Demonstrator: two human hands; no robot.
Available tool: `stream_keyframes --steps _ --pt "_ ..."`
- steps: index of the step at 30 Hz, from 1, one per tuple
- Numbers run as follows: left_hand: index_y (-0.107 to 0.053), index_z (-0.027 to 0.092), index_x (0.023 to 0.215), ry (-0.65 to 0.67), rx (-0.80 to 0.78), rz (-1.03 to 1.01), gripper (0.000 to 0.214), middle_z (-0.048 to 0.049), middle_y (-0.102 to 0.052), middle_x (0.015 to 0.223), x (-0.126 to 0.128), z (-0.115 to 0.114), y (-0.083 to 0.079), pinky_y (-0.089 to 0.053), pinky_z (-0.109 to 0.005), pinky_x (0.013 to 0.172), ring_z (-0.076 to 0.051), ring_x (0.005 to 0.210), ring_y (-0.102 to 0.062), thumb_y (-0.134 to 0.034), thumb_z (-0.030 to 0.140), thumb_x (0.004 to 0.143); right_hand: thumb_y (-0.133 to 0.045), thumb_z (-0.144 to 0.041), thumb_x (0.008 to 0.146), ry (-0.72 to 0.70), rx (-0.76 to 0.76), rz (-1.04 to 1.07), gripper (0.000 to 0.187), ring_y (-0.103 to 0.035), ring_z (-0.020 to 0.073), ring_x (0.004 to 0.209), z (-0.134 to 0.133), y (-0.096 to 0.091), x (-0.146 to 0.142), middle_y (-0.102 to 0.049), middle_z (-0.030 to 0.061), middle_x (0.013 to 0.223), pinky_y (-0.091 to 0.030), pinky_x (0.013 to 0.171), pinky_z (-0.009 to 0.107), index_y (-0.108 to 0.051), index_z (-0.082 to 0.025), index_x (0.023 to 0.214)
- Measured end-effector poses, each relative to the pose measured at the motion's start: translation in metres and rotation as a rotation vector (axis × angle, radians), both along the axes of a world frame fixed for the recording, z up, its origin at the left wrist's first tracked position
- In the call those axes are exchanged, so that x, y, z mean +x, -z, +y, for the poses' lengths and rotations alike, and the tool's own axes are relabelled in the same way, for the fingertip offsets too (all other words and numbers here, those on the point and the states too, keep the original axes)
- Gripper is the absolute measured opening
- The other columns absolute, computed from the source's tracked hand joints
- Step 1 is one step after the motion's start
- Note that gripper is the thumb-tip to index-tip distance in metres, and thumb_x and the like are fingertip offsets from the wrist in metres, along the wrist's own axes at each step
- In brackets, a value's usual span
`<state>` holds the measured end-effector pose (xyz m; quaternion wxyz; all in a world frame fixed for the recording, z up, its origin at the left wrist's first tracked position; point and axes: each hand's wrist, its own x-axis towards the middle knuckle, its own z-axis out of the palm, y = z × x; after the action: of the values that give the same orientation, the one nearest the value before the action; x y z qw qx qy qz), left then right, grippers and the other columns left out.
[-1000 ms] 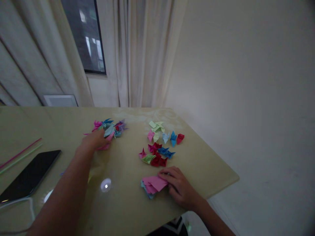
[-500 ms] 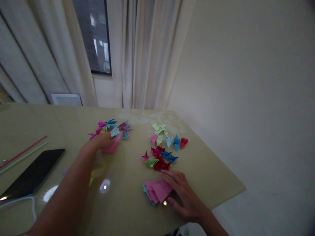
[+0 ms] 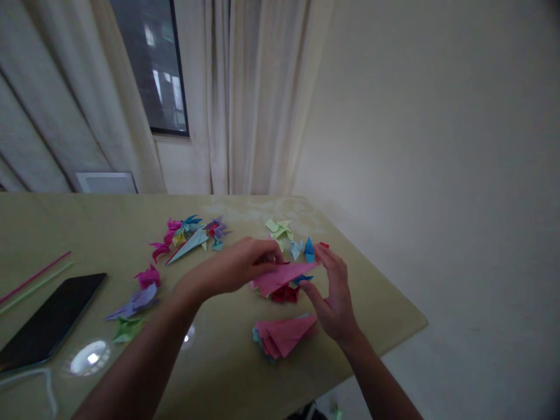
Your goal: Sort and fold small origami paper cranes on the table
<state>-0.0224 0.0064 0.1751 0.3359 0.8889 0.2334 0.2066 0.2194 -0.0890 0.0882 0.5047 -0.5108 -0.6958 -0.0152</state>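
Observation:
My left hand (image 3: 238,267) pinches a folded pink paper piece (image 3: 282,276) and holds it above the table (image 3: 219,361). My right hand (image 3: 333,291) is beside the paper's right tip, fingers spread and curved, touching or nearly touching it. Under both hands lies a stack of folded pink papers (image 3: 282,335). A cluster of small red, blue and green origami pieces (image 3: 286,248) sits just behind the held paper, partly hidden by it.
Another heap of colourful origami (image 3: 192,233) lies at the table's middle back, with loose pink, purple and green pieces (image 3: 137,297) to the left. A black phone (image 3: 50,321) and two thin straws (image 3: 32,280) are at the far left. The table's right edge runs close by my right hand.
My left hand left the origami heap and came right with a pink folded paper. My right hand lifted off the pink stack and rose to meet the paper.

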Motion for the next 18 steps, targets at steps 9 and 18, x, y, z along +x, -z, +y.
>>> stream_keyframes --steps 9,18 --pt "-0.072 0.019 0.106 -0.234 0.077 0.282 0.024 -0.007 -0.077 0.097 -0.007 0.042 0.042 -0.05 -0.027 0.078 -0.02 0.089 -0.071 -0.051 0.029 0.101 -0.05 -0.046 0.11 -0.193 -0.354 -0.095 0.038 -0.058 0.0202 0.079 -0.001 0.019 0.024 -0.062 0.0022 0.081 -0.043 0.077 0.033 -0.064 -0.021 0.086" --pt "-0.067 0.007 0.112 -0.952 0.1 0.702 0.031 -0.028 -0.07 0.123 -0.126 0.11 0.12 -0.052 -0.044 0.091 -0.044 0.118 -0.067 -0.061 0.026 0.088 -0.058 -0.059 0.103 -0.309 -0.476 -0.169 0.039 -0.061 0.0263 0.103 -0.016 0.06 0.026 -0.067 0.0079 0.104 -0.047 0.093 0.041 -0.073 -0.023 0.103"
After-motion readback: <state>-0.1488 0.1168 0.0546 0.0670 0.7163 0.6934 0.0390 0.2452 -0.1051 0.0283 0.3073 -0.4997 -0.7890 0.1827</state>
